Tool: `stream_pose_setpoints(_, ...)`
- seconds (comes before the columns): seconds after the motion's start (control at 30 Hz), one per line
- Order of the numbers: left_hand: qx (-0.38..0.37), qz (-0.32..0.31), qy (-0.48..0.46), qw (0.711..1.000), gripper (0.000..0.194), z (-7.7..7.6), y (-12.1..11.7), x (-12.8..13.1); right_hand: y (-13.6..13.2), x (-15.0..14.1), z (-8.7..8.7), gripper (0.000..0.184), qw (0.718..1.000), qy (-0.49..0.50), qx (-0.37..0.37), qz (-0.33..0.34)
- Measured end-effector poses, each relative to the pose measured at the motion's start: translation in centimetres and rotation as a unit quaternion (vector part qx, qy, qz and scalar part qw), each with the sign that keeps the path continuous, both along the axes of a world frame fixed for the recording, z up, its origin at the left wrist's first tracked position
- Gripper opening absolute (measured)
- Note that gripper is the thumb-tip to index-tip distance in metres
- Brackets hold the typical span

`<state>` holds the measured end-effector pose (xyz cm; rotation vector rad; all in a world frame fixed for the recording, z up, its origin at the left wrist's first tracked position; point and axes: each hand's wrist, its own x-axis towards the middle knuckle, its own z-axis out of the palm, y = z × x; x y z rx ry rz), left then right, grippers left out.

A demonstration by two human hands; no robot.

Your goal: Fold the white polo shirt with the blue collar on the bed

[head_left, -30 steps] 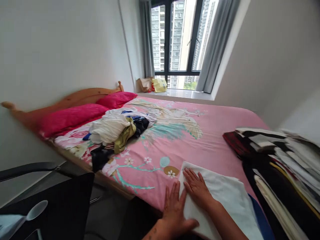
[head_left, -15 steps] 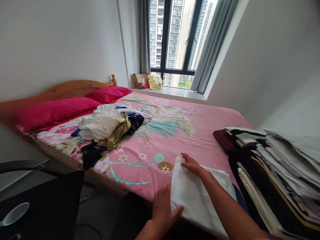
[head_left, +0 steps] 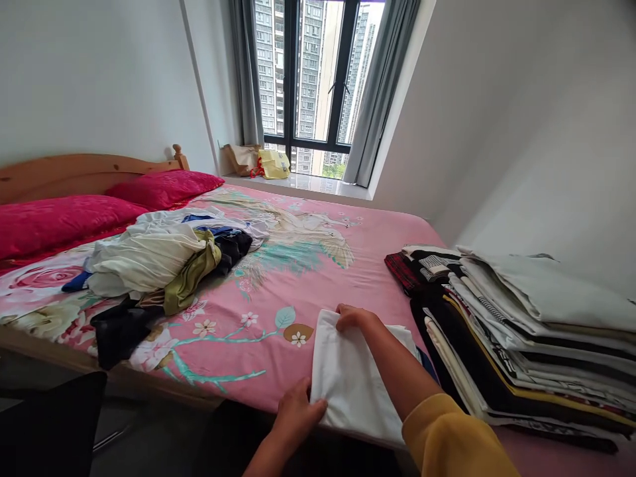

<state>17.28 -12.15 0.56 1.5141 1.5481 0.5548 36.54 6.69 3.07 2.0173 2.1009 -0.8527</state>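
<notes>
A folded white garment (head_left: 348, 381) lies flat near the front edge of the bed, with a bit of dark blue cloth (head_left: 428, 366) showing at its right side. My left hand (head_left: 301, 409) grips its near left edge, thumb on top and fingers partly hidden along the side. At the far left corner, my right hand (head_left: 355, 319) has its fingers curled over the edge of the same garment. The right arm, in a yellow sleeve, crosses above the white cloth.
Tall stacks of folded clothes (head_left: 536, 344) stand to the right. A loose heap of clothes (head_left: 149, 258) lies on the left of the pink floral bedsheet (head_left: 368, 285). Red pillows (head_left: 169, 187) rest by the wooden headboard (head_left: 94, 165). A black chair (head_left: 54, 424) is at lower left.
The view has swung right, bringing more of the folded stacks into sight. My right hand's fingers have curled onto the far corner, and my left hand has closed on the near edge.
</notes>
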Motion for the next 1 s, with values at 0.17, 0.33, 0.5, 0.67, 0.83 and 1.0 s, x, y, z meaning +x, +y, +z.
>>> stream_pose_setpoints(0.17, -0.086, 0.110, -0.319, 0.938, 0.034, -3.5, -0.2, 0.8, -0.3, 1.1, 1.7, 0.026, 0.990, 0.117, -0.080, -0.007)
stream_pose_setpoints(0.33, -0.099, 0.089, -0.416, 0.899, 0.044, 1.7, 3.0, -0.3, 0.3, 5.3, 6.7, 0.029, 0.961, 0.270, -0.056, -0.020)
stream_pose_setpoints(0.5, 0.124, 0.041, -0.305, 0.943, 0.033, 14.7, 11.0, -2.2, 1.3, 9.6, 15.8, 0.036, 0.894, 0.433, 0.115, -0.018)
stream_pose_setpoints(0.67, 0.286, 0.019, -0.126, 0.950, 0.031, 21.4, 14.7, -3.0, 0.5, 10.6, 18.5, 0.030, 0.824, 0.462, 0.328, -0.026)
stream_pose_setpoints(0.83, 0.405, -0.053, 0.046, 0.912, 0.031, 14.2, 12.4, -3.9, -3.4, 9.3, 9.3, 0.017, 0.856, 0.316, 0.409, -0.007)
stream_pose_setpoints(1.0, 0.343, -0.100, 0.180, 0.916, 0.040, 1.9, 7.0, -5.7, -10.8, 7.6, -1.8, 0.011, 0.878, 0.289, 0.383, 0.004)
